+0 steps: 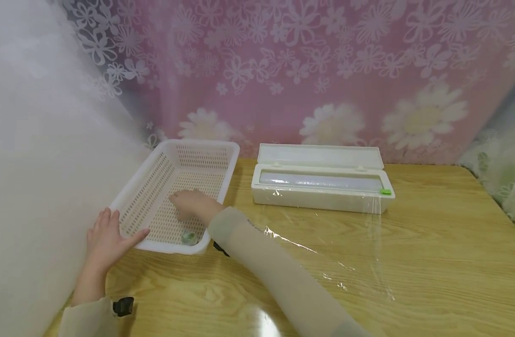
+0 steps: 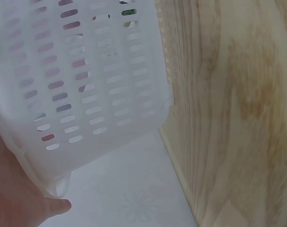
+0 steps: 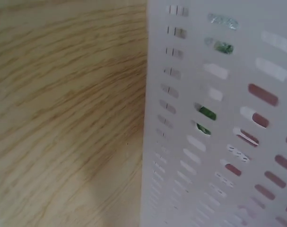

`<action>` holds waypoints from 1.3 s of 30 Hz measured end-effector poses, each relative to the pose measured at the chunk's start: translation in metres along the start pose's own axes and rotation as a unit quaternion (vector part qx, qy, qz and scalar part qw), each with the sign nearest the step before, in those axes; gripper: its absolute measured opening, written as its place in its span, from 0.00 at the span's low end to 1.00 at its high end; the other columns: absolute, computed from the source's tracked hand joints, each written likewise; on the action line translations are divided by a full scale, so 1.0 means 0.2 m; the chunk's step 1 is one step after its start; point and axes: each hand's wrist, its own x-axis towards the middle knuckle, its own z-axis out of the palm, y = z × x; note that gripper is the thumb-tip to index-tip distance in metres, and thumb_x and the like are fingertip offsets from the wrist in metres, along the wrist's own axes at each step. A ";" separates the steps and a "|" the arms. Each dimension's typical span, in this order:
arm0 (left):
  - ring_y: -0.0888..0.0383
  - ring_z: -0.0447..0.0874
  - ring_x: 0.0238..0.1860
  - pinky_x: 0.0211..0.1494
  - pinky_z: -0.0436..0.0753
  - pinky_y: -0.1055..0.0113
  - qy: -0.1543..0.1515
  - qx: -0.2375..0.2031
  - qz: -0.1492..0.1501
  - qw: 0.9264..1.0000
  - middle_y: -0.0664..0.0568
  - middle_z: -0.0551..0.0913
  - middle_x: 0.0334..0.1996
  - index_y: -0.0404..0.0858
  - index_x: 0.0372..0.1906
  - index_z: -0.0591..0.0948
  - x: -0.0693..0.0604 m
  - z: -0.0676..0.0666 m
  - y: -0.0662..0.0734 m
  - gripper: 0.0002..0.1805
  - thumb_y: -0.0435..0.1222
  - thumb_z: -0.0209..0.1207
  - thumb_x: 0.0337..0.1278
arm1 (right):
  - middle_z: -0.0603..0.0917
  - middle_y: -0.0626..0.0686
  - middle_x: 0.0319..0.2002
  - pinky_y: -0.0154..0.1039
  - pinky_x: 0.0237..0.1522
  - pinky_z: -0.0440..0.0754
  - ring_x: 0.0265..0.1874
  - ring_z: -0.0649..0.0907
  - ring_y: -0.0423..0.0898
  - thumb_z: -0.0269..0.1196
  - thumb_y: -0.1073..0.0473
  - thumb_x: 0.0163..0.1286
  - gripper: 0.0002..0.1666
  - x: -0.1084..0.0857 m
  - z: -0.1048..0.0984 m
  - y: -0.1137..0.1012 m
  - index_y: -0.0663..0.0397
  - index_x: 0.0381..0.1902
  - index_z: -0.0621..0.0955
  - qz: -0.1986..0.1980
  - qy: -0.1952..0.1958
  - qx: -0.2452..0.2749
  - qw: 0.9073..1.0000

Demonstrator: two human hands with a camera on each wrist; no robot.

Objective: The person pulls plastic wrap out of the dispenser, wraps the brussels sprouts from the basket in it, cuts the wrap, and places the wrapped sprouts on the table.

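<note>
A white perforated plastic basket point(image 1: 179, 248) stands on the left of the table. My left hand point(image 1: 105, 241) rests against its near left corner, fingers straight and thumb spread along the rim; the left wrist view shows this hand point(image 2: 15, 189) at the basket's edge. Inside the basket is my right hand point(image 1: 194, 206), reaching down over the right rim with fingertips low. Whether it holds anything is hidden. Near the front right corner lies a small green-and-white bundle point(image 1: 189, 238), apparently in clear film. Through the slots, the right wrist view shows green patches point(image 3: 207, 112) near the fingers.
Right of the basket stands a long white cling film dispenser point(image 1: 316, 199), lid raised, with a film roll point(image 1: 320, 181) inside and a green slider point(image 1: 385, 192). A sheet of clear film point(image 1: 324, 252) spreads from it across the wooden table point(image 1: 442, 262). A floral curtain point(image 1: 282, 70) hangs behind.
</note>
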 end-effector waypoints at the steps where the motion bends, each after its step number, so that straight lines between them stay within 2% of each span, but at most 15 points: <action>1: 0.29 0.37 0.61 0.51 0.42 0.30 0.000 -0.001 0.000 1.000 0.20 0.44 0.59 0.17 0.60 0.51 0.00 0.00 0.00 0.53 0.58 0.55 0.47 | 0.55 0.42 0.65 0.38 0.61 0.56 0.62 0.57 0.39 0.58 0.48 0.61 0.40 -0.01 0.01 0.00 0.41 0.67 0.53 0.002 -0.013 -0.004 1.000; 6: 0.29 0.38 0.61 0.51 0.43 0.30 0.002 0.000 0.000 1.000 0.20 0.44 0.59 0.17 0.60 0.51 0.00 0.00 0.01 0.53 0.58 0.54 0.47 | 0.48 0.38 0.67 0.38 0.63 0.48 0.64 0.52 0.36 0.56 0.53 0.64 0.41 -0.04 0.03 -0.01 0.35 0.68 0.48 0.027 -0.066 0.010 0.997; 9: 0.29 0.37 0.61 0.51 0.43 0.30 0.001 0.001 0.000 1.000 0.20 0.44 0.59 0.17 0.60 0.52 -0.01 0.01 0.00 0.53 0.58 0.54 0.47 | 0.47 0.39 0.67 0.37 0.63 0.49 0.64 0.51 0.37 0.53 0.54 0.65 0.39 -0.05 0.03 0.00 0.35 0.68 0.47 0.031 -0.074 0.000 0.997; 11: 0.29 0.38 0.61 0.51 0.43 0.30 0.001 0.003 0.000 1.000 0.20 0.44 0.59 0.16 0.59 0.52 -0.01 0.01 0.00 0.53 0.58 0.54 0.47 | 0.46 0.42 0.68 0.38 0.63 0.49 0.65 0.50 0.39 0.51 0.55 0.67 0.36 -0.04 0.03 0.00 0.37 0.68 0.48 0.035 -0.069 -0.011 0.997; 14: 0.29 0.38 0.61 0.51 0.43 0.30 0.000 0.003 -0.001 1.000 0.20 0.44 0.59 0.16 0.59 0.52 -0.01 0.01 0.01 0.53 0.59 0.54 0.47 | 0.48 0.47 0.67 0.39 0.63 0.52 0.65 0.51 0.43 0.48 0.56 0.68 0.29 -0.04 0.03 0.00 0.43 0.67 0.56 0.046 -0.056 -0.031 0.997; 17: 0.29 0.38 0.61 0.51 0.43 0.30 0.002 0.003 -0.001 1.000 0.20 0.45 0.59 0.16 0.59 0.52 -0.01 0.01 0.01 0.53 0.59 0.54 0.47 | 0.53 0.49 0.66 0.38 0.60 0.59 0.64 0.55 0.45 0.47 0.59 0.69 0.23 -0.04 0.03 0.00 0.45 0.62 0.66 0.050 -0.035 -0.038 0.997; 21: 0.29 0.38 0.61 0.51 0.43 0.30 0.003 0.002 0.000 1.000 0.20 0.44 0.59 0.16 0.59 0.52 -0.01 0.00 0.01 0.53 0.58 0.54 0.47 | 0.66 0.46 0.59 0.34 0.53 0.67 0.56 0.67 0.42 0.49 0.61 0.68 0.20 -0.03 0.03 0.01 0.43 0.57 0.69 0.039 -0.021 -0.001 0.999; 25: 0.30 0.38 0.61 0.51 0.43 0.30 0.002 0.002 -0.001 1.000 0.21 0.44 0.60 0.16 0.59 0.52 -0.01 0.00 0.01 0.53 0.59 0.54 0.47 | 0.76 0.44 0.47 0.32 0.48 0.69 0.46 0.74 0.39 0.52 0.61 0.66 0.16 -0.04 0.03 0.02 0.43 0.51 0.72 0.029 -0.024 0.022 0.999; 32: 0.30 0.38 0.61 0.50 0.43 0.30 0.003 0.002 -0.001 1.000 0.21 0.44 0.60 0.16 0.60 0.52 -0.01 0.01 -0.01 0.53 0.59 0.54 0.47 | 0.77 0.45 0.40 0.31 0.44 0.72 0.40 0.75 0.40 0.56 0.61 0.64 0.11 -0.02 0.05 0.01 0.45 0.44 0.75 0.004 -0.010 -0.033 0.999; 39: 0.31 0.37 0.62 0.51 0.42 0.30 0.002 0.000 0.002 1.000 0.22 0.43 0.60 0.17 0.60 0.51 -0.01 0.01 -0.01 0.53 0.59 0.54 0.47 | 0.77 0.44 0.42 0.31 0.46 0.70 0.42 0.74 0.39 0.53 0.62 0.66 0.10 -0.04 0.03 0.01 0.45 0.44 0.76 0.018 -0.024 -0.035 0.999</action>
